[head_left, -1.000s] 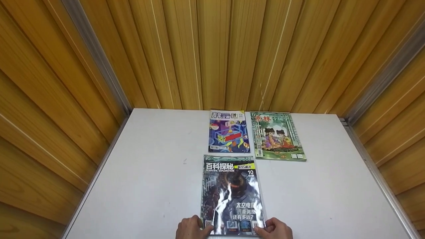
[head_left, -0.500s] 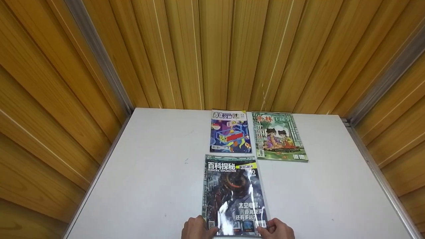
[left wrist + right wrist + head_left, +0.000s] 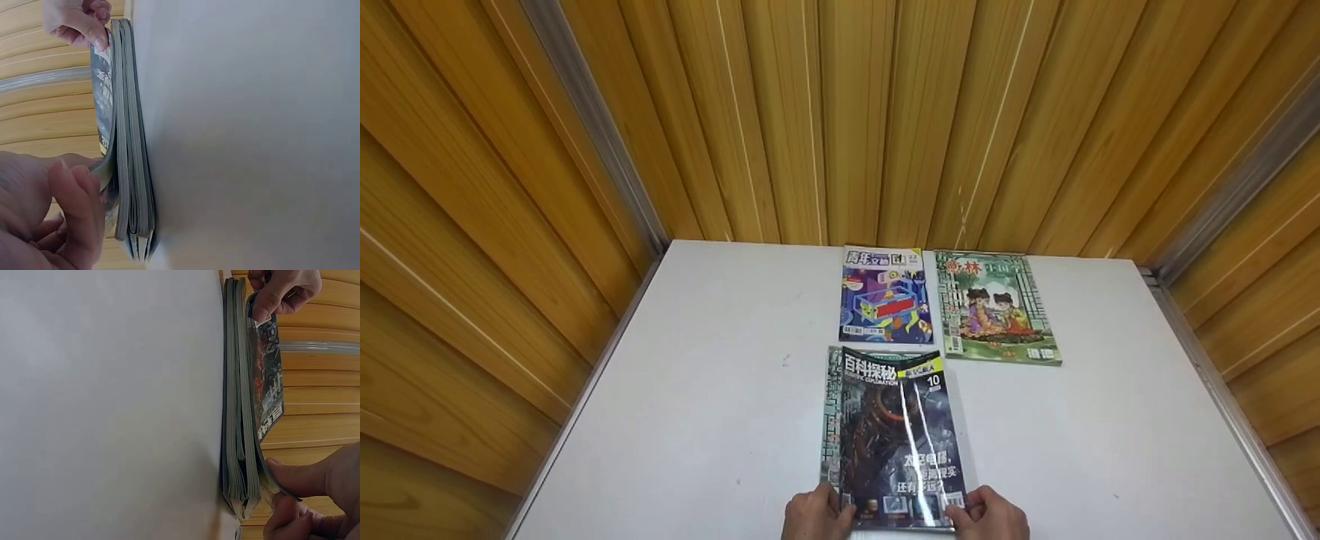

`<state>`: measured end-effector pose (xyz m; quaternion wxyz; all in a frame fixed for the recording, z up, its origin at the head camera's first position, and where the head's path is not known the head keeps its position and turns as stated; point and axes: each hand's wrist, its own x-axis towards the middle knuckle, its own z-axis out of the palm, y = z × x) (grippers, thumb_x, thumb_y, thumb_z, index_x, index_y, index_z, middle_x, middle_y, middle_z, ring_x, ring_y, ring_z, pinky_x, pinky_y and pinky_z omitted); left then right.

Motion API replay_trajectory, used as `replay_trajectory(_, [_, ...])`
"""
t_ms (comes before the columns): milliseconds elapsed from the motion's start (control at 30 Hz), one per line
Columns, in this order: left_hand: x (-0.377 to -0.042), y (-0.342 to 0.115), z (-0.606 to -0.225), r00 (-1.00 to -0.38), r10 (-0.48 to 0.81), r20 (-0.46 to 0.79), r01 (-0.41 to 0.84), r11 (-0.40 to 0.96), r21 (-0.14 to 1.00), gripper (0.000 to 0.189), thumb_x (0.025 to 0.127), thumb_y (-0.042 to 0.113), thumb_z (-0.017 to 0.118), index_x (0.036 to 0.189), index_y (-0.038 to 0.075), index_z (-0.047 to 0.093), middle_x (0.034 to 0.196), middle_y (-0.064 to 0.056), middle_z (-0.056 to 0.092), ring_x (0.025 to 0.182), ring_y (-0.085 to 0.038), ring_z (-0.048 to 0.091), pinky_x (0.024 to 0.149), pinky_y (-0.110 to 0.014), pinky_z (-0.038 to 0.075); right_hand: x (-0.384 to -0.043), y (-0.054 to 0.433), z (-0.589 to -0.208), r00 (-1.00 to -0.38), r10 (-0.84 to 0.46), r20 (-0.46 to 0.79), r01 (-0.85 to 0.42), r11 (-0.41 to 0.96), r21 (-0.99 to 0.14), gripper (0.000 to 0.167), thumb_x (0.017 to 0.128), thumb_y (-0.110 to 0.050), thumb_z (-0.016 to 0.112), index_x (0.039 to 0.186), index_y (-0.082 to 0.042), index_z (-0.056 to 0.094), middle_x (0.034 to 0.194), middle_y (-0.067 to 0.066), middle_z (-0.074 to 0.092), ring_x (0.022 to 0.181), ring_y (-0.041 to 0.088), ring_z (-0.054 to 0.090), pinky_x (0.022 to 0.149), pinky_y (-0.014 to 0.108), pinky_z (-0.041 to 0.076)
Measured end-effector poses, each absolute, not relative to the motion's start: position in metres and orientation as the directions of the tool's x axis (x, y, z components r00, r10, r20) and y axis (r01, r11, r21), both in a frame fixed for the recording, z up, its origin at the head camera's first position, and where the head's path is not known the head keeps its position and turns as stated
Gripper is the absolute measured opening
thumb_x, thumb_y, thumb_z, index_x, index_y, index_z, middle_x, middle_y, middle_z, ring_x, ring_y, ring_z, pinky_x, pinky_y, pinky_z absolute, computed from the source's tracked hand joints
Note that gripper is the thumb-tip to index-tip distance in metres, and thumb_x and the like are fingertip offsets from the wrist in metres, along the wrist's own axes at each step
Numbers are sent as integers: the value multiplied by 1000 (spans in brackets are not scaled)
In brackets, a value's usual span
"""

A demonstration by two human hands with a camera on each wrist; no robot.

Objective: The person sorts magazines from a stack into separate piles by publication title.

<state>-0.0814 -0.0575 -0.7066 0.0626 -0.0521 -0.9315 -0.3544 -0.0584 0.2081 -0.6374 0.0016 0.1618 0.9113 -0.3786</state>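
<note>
A dark-covered magazine (image 3: 896, 435) is raised off a small stack at the front of the table. My left hand (image 3: 814, 514) pinches its near left corner, and my right hand (image 3: 991, 516) grips its near right corner. The lifted magazine bows between my hands. Under it a green-edged magazine (image 3: 830, 420) shows along the left and top. From the side, in the left wrist view, the stack (image 3: 130, 135) lies flat, with several page blocks one on another. Both wrist views show the top magazine bent upward at its near corners, with a gap to the stack below.
A purple-blue magazine (image 3: 886, 304) lies flat at the table's back edge. To its right lies a green magazine (image 3: 997, 315) with two cartoon figures. Wood-patterned panels (image 3: 847, 112) enclose the white table (image 3: 697, 390) at the back and both sides.
The dark magazine's near edge has lifted and its cover has bowed. Its top edge has shifted slightly right, baring more of the green magazine below. Both hands keep their grip on the corners.
</note>
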Motion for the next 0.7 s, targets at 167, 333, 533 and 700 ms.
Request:
replay_trajectory(167, [-81,-56,-697,-936,53,347,268,747,608,37,76,15,97,73,16,60,51,10,61,50,16,32,45,-11,33,-60,200,-615,-958,274,-89,255,665,-702,25,81,-13,93,81,-3,70,64,0,62,61,14,55,58,25,42])
replay_trajectory(333, [-82,-59,-660,-903,-11,429,280,743,608,37,71,8,98,73,14,61,53,8,62,53,13,35,47,-13,36,-77,191,-608,-963,262,-67,229,658,-717,24,82,-11,92,81,-4,69,64,0,61,62,14,52,58,23,38])
replay_trajectory(533, [-90,-72,-615,-951,-57,305,172,721,671,29,82,7,93,77,11,65,60,5,66,56,6,42,51,-15,38,-104,176,-603,-971,229,-65,205,667,-716,23,84,-12,92,87,-3,71,70,2,65,66,14,53,59,23,39])
replay_trajectory(700, [-110,-82,-610,-941,-108,322,145,730,668,25,81,4,89,75,11,66,59,5,66,55,4,43,52,-15,39,-123,166,-601,-987,159,40,85,704,-705,25,85,-14,92,84,-4,70,68,1,63,64,13,52,59,25,39])
